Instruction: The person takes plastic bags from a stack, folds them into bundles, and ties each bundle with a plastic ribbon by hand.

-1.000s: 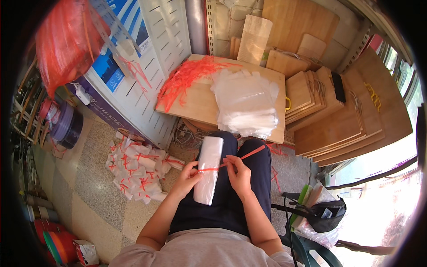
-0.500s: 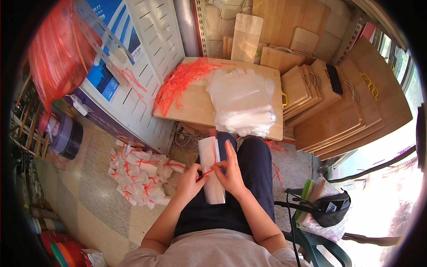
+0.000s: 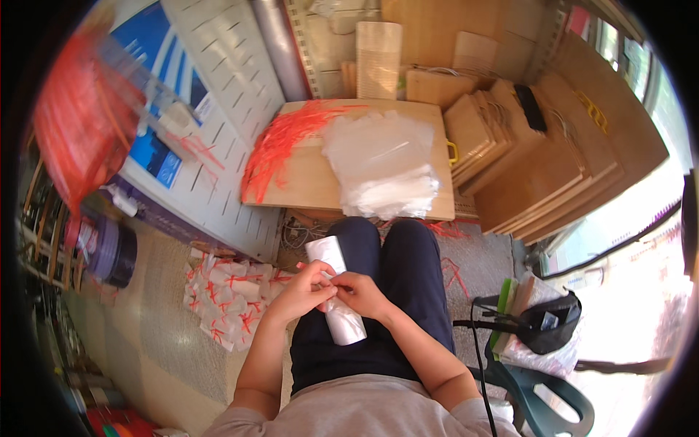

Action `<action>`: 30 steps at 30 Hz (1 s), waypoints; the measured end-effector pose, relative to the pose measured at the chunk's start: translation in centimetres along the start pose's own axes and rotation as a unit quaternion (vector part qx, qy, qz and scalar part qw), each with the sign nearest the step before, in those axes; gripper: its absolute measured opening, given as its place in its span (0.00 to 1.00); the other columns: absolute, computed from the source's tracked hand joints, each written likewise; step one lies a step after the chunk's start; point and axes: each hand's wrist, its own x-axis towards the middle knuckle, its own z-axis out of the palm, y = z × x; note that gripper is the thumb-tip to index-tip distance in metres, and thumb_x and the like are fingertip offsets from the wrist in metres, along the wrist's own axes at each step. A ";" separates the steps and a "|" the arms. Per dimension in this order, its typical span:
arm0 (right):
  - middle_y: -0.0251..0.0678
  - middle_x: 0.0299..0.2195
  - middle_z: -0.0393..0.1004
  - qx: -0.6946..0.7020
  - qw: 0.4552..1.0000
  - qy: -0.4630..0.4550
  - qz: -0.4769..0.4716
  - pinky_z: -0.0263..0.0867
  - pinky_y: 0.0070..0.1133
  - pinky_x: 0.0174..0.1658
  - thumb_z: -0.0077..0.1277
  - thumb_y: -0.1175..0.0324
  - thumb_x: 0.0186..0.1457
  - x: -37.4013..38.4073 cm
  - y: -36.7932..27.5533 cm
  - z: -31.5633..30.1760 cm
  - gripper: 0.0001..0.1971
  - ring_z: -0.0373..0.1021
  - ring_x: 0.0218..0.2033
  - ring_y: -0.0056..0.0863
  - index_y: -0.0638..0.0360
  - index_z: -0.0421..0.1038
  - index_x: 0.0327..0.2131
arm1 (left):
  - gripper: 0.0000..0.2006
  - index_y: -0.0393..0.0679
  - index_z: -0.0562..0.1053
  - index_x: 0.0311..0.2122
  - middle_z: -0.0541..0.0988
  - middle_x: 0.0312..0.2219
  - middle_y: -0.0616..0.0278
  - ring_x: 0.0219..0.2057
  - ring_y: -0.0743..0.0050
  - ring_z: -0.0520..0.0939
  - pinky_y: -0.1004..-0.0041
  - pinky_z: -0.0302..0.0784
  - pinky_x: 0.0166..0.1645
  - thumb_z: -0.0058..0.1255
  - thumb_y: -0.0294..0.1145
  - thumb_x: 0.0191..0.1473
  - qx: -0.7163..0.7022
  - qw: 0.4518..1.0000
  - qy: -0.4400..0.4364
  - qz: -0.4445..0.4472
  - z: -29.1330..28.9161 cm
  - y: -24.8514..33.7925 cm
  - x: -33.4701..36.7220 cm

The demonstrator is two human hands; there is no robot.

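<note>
A rolled-up clear-white plastic bag lies slanted over my left thigh, pinched in at its middle. My left hand is closed over that middle, with a bit of red plastic strip poking out beside its fingers. Fingertips of my right hand pinch together against the left fingers at the same spot. What lies between the fingertips is mostly hidden. Beyond my knees, a stack of flat clear plastic bags rests on a wooden board, next to a heap of loose red strips.
Tied white bundles with red strips pile on the floor at my left. Wooden boards lean at the right. A white perforated panel and a hanging red bag stand left. A black bag is by a green chair.
The rolled bag has tilted and is gathered in at its middle. Both hands have drawn together over it, the right fingers folding from stretched to pinched. The whole view has shifted slightly.
</note>
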 end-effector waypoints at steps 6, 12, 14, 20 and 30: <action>0.30 0.31 0.75 0.215 0.972 -0.089 0.031 0.65 0.17 0.37 0.48 0.71 0.58 0.2 -0.3 0.2 0.06 0.68 0.33 0.15 0.63 0.72 0.37 | 0.15 0.41 0.64 0.51 0.75 0.31 0.59 0.25 0.81 0.75 0.80 0.72 0.31 0.45 0.27 0.59 0.012 1.000 0.006 0.015 0.3 -0.3 -0.1; 0.28 0.28 0.74 0.288 0.949 -0.073 0.108 0.64 0.14 0.35 0.45 0.65 0.62 -0.1 0.9 0.0 0.13 0.67 0.30 0.13 0.65 0.74 0.38 | 0.16 0.41 0.68 0.51 0.74 0.34 0.62 0.27 0.76 0.76 0.79 0.71 0.30 0.46 0.31 0.59 0.273 0.932 0.128 0.202 0.1 -0.2 -0.8; 0.29 0.28 0.74 0.325 0.936 -0.073 0.109 0.65 0.14 0.36 0.46 0.65 0.62 -0.4 1.0 -0.5 0.12 0.68 0.31 0.13 0.65 0.74 0.37 | 0.14 0.40 0.69 0.49 0.74 0.35 0.61 0.26 0.74 0.76 0.78 0.70 0.29 0.46 0.30 0.58 0.353 0.921 0.091 0.137 -0.3 -0.6 -1.1; 0.32 0.31 0.76 0.393 0.910 -0.122 0.055 0.65 0.17 0.41 0.50 0.70 0.58 -0.8 -0.1 -2.8 0.09 0.71 0.35 0.18 0.66 0.74 0.37 | 0.12 0.36 0.70 0.43 0.75 0.37 0.57 0.27 0.71 0.76 0.76 0.70 0.29 0.50 0.30 0.56 -0.120 0.989 -0.051 0.069 -0.8 0.9 -3.1; 0.35 0.24 0.67 -0.230 0.921 0.184 -0.253 0.68 0.27 0.32 0.55 0.70 0.38 -0.8 0.4 0.9 0.11 0.68 0.28 0.33 0.60 0.67 0.28 | 0.09 0.37 0.69 0.45 0.75 0.33 0.66 0.31 0.82 0.73 0.80 0.68 0.35 0.41 0.24 0.60 0.056 0.996 0.053 0.054 1.0 -5.4 0.3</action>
